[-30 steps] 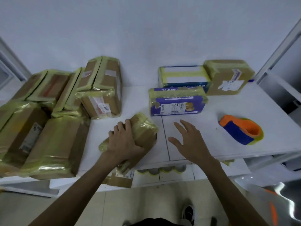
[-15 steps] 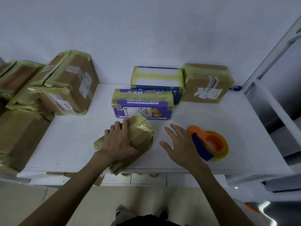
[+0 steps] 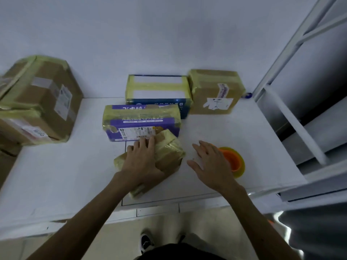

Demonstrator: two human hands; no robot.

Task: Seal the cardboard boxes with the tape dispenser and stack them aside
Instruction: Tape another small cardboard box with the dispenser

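A small brown cardboard box wrapped in yellow tape lies tilted near the front edge of the white table. My left hand rests flat on top of it, fingers straight. My right hand hovers open just right of the box, its fingers over the left side of the orange tape dispenser with its yellow roll. The dispenser's blue part is hidden behind that hand.
A purple taped box sits just behind the small one, a blue and white taped box and a brown taped box behind it by the wall. Large taped boxes stand stacked at left. A white metal frame rises on the right.
My right hand has moved right and now covers part of the tape dispenser. The view has swung right, so the left stack is mostly out of frame. My left hand stays on the small box.
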